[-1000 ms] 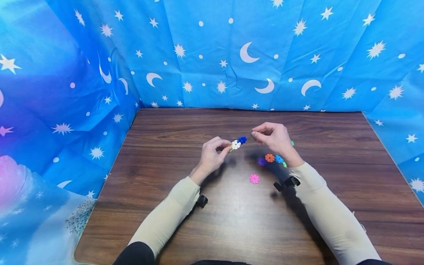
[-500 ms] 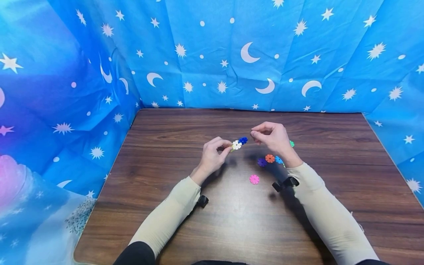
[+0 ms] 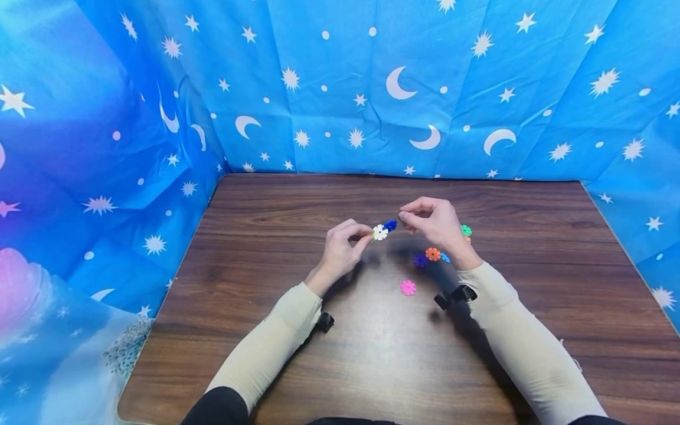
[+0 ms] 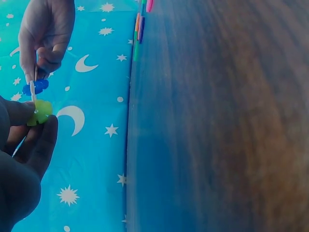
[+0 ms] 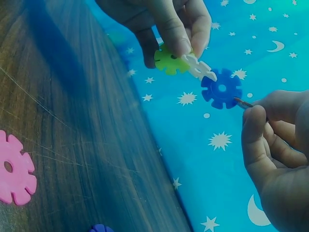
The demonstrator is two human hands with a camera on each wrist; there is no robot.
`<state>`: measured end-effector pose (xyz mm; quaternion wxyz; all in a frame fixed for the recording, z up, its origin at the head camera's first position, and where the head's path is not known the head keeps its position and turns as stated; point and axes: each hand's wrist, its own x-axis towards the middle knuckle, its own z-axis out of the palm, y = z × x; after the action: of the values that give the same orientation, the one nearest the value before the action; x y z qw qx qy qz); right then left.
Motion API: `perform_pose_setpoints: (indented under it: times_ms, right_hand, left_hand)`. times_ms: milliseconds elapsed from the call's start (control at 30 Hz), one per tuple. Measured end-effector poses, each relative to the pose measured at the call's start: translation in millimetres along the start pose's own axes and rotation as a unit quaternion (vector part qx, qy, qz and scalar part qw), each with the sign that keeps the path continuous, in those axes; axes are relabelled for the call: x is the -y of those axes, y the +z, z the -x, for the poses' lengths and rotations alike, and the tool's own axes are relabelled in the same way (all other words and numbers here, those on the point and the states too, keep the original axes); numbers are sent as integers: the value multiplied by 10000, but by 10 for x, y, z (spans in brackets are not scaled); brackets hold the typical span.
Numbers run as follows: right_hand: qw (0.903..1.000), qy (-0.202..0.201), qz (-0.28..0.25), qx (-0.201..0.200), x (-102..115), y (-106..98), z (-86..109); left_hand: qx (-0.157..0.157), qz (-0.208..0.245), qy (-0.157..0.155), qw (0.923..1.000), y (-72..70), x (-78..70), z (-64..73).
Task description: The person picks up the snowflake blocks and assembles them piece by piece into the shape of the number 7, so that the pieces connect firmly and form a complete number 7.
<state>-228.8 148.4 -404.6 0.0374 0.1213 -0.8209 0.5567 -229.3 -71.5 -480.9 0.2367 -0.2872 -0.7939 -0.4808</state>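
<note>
My left hand pinches a yellow-green notched plastic disc between thumb and fingers. A white notched disc is slotted into it, and a dark blue notched disc is joined at the white one's far end, forming a short chain above the table. To its right, my right hand pinches a thin brownish piece, seen edge-on, most of it hidden by the fingertips. In the right wrist view the piece's tip meets the blue disc's notched edge.
On the wooden table lie a pink disc, a purple disc, an orange disc and a light blue one. A green disc shows behind the right wrist. A starry blue cloth hangs behind the table.
My right hand has shifted slightly left, closer to the dark blue disc. More of the green disc shows behind it, and the wrist covers more of the light blue disc. The left hand barely moves.
</note>
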Motion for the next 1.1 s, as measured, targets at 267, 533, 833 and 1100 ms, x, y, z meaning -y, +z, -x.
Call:
perform_pose_setpoints:
  times_ms: [267,533,833,1100]
  right_hand:
    - [10000,-4,48,-51,12,24,-1]
    - [9999,38,81,-76,-7,41,28]
    - [9968,259,-725,-233,-367,143,-50]
    - [9957,203,-845,-327,-403,177,-59]
  left_hand:
    - [-85,20,77,9999,-4,-18,-12]
    - [-172,-95,151,9997,-3,-24,3]
    - [-285,-404,263,9984,16,-25,28]
    - [-379,-348,294,9982,30,-26,24]
